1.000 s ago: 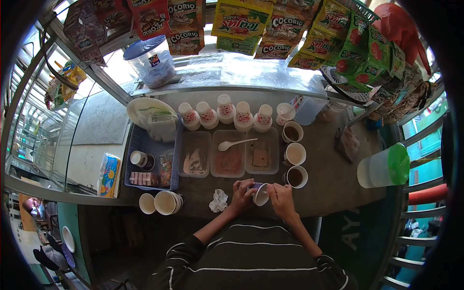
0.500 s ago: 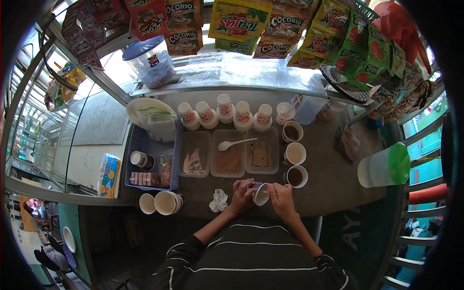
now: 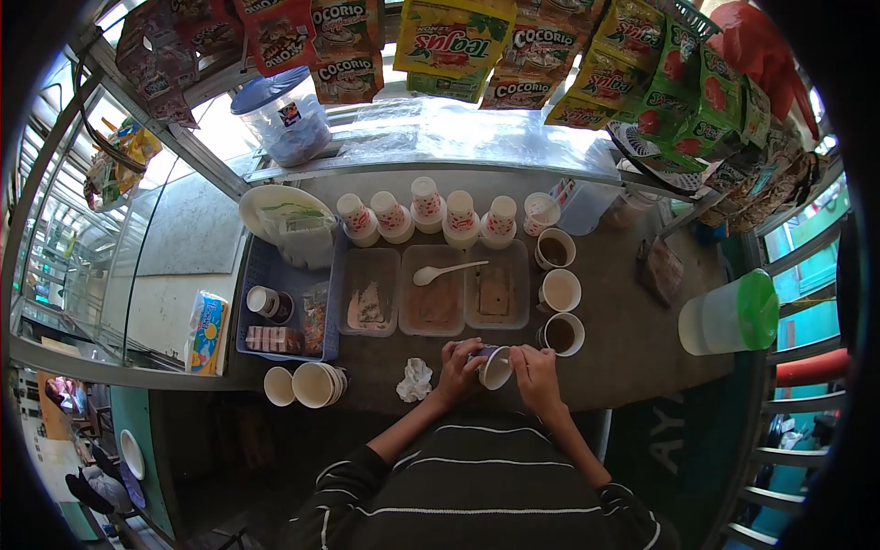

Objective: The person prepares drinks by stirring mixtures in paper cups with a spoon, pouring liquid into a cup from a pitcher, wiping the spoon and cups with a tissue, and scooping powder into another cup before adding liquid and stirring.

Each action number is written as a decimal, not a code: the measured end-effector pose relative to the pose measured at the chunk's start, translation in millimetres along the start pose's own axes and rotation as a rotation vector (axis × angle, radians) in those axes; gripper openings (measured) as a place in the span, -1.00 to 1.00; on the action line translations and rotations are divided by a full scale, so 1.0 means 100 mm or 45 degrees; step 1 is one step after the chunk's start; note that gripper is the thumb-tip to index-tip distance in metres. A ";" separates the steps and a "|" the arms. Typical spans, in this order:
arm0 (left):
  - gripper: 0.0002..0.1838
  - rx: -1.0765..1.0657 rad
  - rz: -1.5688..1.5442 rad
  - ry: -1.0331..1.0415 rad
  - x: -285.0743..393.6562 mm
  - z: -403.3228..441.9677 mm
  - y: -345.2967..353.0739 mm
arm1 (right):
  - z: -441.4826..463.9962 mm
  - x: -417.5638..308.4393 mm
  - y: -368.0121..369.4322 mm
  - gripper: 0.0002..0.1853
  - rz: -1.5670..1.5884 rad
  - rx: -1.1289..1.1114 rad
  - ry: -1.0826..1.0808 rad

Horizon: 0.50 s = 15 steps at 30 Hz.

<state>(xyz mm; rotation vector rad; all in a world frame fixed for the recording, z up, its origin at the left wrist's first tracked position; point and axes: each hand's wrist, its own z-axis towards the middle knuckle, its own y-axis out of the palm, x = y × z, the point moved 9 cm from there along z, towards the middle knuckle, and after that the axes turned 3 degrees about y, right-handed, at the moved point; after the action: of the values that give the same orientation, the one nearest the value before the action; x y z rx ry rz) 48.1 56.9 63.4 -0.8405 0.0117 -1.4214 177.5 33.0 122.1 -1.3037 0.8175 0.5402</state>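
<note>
My left hand (image 3: 461, 368) is wrapped around the side of a paper cup (image 3: 496, 370), which tilts so that its pale inside faces me. Close against the cup's right rim, my right hand (image 3: 535, 379) is pinched. A thin pale end seems to show by its fingertips, too small to name. Just beyond that hand stands a cup of brown drink (image 3: 562, 335), with a cup of lighter brown drink (image 3: 559, 291) and another dark drink cup (image 3: 555, 249) lined up behind it. To the left of my left hand lies a crumpled white tissue (image 3: 415, 379).
Three clear tubs of powder (image 3: 432, 323) stand ahead, one with a white spoon (image 3: 449, 272). Upside-down cup stacks (image 3: 460, 218) line the back. At left are a blue basket (image 3: 240, 346) and empty cups (image 3: 315, 385); at right, a green-lidded pitcher (image 3: 710, 323). Sachets (image 3: 454, 41) hang overhead.
My right hand's fingers have shifted very slightly at the cup's rim. My left hand and the cup stay nearly in place.
</note>
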 end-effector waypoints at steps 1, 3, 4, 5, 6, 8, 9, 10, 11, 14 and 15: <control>-0.28 0.000 0.007 0.006 0.00 0.00 0.00 | 0.00 0.00 0.00 -0.61 0.001 -0.001 0.000; -0.28 0.000 0.007 0.003 0.00 -0.01 0.00 | 0.00 0.01 0.02 -0.61 0.076 -0.036 0.016; -0.28 0.001 0.007 0.000 0.00 -0.01 0.00 | 0.00 0.01 0.02 -0.61 0.075 -0.035 0.017; -0.28 0.002 0.007 0.000 0.00 -0.01 0.00 | 0.00 0.02 0.02 -0.61 0.073 -0.023 0.026; -0.29 0.001 -0.001 -0.004 -0.01 -0.01 0.00 | 0.01 0.02 0.01 -0.61 0.072 -0.012 0.034; -0.29 0.000 -0.007 -0.010 -0.01 -0.01 0.00 | 0.01 0.00 0.02 -0.61 0.054 -0.012 0.014; -0.30 0.009 -0.003 -0.008 0.00 -0.01 -0.01 | 0.01 -0.01 0.02 -0.61 0.035 -0.009 -0.005; -0.30 0.019 0.001 -0.004 0.00 0.00 -0.01 | 0.01 -0.01 0.01 -0.61 0.035 -0.009 -0.005; -0.30 0.019 0.000 -0.004 0.00 0.00 -0.01 | 0.01 0.01 0.02 -0.61 0.074 -0.037 0.031; -0.30 0.013 -0.002 -0.018 -0.01 -0.01 -0.01 | 0.01 0.01 0.02 -0.61 0.032 -0.030 0.029; -0.30 0.015 0.001 -0.017 -0.01 0.00 -0.01 | 0.01 -0.01 0.01 -0.61 -0.051 0.006 -0.008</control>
<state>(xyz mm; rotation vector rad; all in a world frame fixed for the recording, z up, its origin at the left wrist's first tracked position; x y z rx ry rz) 47.1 57.4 63.2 -0.8398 -0.0068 -1.4141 176.5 34.2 122.7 -1.3109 0.7855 0.5099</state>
